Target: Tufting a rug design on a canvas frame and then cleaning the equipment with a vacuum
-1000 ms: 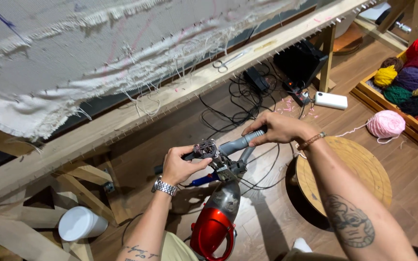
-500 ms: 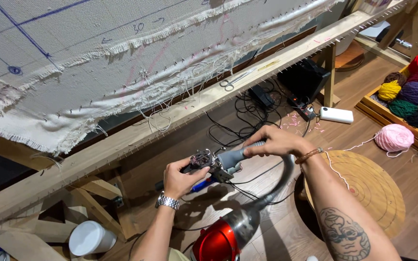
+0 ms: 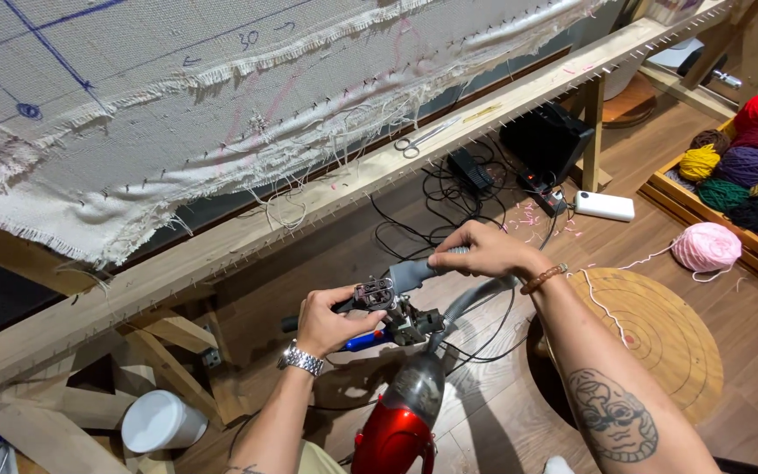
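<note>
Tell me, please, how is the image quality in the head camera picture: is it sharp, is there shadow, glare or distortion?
Head view: light is even and soft; both hands, left and right, look sharp around the grey handheld power tool; a soft shadow falls on the wooden plank floor below the glossy red vacuum cleaner, which shows slight glare; the long pale wooden frame beam bows a little, so there is wide-angle distortion.

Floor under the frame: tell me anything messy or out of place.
Pink yarn scraps lie scattered by the black power strip, and black cables tangle loosely. The backing cloth's lower edge is frayed, threads dangling.
</note>
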